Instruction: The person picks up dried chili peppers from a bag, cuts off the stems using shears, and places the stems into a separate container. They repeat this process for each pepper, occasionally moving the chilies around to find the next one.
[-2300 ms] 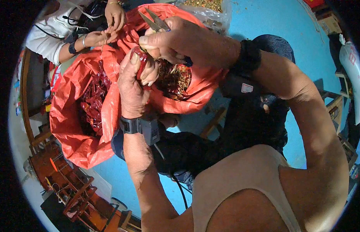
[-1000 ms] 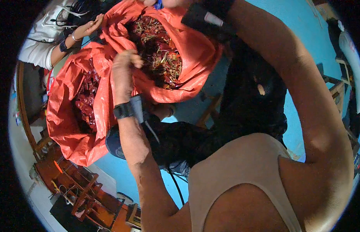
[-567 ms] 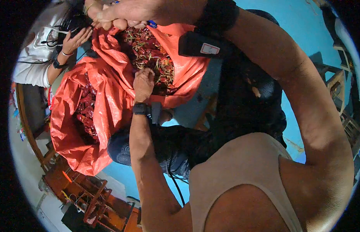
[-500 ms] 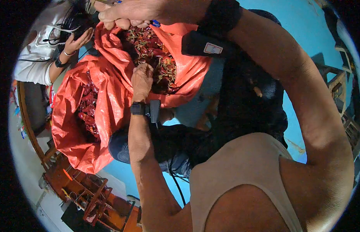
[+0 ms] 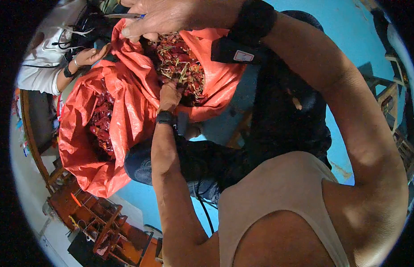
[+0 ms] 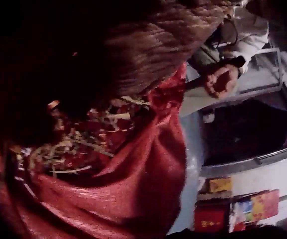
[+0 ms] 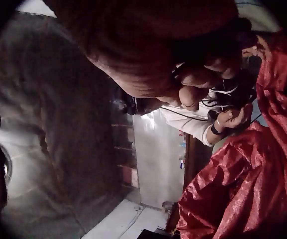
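Note:
My left hand (image 5: 170, 96) reaches down into an orange-red woven sack (image 5: 218, 93), its fingertips among dried red chilies (image 5: 178, 55) mixed with cut pale stems (image 5: 191, 73). Its fingers are partly hidden there, and I cannot tell whether they hold a chili. In the left wrist view the hand is a dark shape over the same sack. My right hand (image 5: 182, 18) grips a pair of scissors (image 5: 122, 16) at the top of the head view, above the sack's far side. A blade points left from the hand, while the handles are mostly hidden by the fingers.
A second orange-red sack (image 5: 75, 147) with glossy dried chilies (image 5: 100, 124) stands to the left. Another person's hand (image 5: 91, 55) is held near the sacks' far edge. Wooden furniture (image 5: 111, 227) lies at lower left on the blue floor (image 5: 135, 196).
My left hand held red chilies beside the scissors; it has come away without them and gone down into the right sack. My right hand has moved up and left with the scissors.

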Demonstrator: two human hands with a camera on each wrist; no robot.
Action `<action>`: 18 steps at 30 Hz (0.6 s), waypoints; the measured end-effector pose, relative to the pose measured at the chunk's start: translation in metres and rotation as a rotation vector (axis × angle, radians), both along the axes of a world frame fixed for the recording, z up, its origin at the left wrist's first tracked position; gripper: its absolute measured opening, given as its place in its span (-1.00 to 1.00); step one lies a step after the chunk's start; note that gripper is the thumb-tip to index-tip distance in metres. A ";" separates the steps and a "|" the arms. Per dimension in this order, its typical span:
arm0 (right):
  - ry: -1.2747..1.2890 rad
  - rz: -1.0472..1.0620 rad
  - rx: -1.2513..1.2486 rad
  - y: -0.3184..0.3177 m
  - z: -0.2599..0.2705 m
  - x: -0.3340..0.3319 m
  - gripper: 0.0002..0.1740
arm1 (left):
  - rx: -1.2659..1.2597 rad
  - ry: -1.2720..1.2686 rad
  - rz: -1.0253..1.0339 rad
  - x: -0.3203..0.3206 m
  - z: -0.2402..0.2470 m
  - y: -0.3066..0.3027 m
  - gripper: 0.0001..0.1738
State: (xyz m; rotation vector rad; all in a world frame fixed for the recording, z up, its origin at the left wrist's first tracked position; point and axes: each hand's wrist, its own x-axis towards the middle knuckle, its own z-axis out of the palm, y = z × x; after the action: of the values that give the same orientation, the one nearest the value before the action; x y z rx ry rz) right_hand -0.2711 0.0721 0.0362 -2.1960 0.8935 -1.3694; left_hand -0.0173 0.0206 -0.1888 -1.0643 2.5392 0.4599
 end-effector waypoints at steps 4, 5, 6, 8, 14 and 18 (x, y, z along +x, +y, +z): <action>0.243 -0.283 -0.505 -0.018 -0.017 0.004 -0.68 | 0.451 0.784 0.318 -0.021 0.056 0.003 -0.50; 0.017 -0.168 -0.171 -0.023 -0.024 0.009 -0.68 | 0.522 0.843 0.397 -0.029 0.080 0.009 -0.49; -0.207 -0.050 0.162 -0.026 -0.026 0.011 -0.68 | 0.518 0.844 0.393 -0.032 0.098 0.009 -0.49; -0.108 -0.152 0.314 -0.017 -0.013 0.008 -0.73 | 0.645 0.900 0.490 -0.034 0.124 0.004 -0.64; 0.173 -0.268 0.255 -0.013 -0.017 0.013 -0.63 | 1.000 1.327 0.610 -0.039 0.176 0.015 -0.73; 0.128 -0.150 0.465 0.005 -0.015 0.020 -0.62 | 1.160 1.614 0.700 -0.046 0.177 0.021 -0.67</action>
State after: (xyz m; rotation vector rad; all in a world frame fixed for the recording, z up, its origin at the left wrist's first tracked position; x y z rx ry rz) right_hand -0.2514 0.0773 0.0213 -1.8988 1.2980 -0.9630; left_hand -0.0635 0.0414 -0.0118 -1.0697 1.5753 3.4215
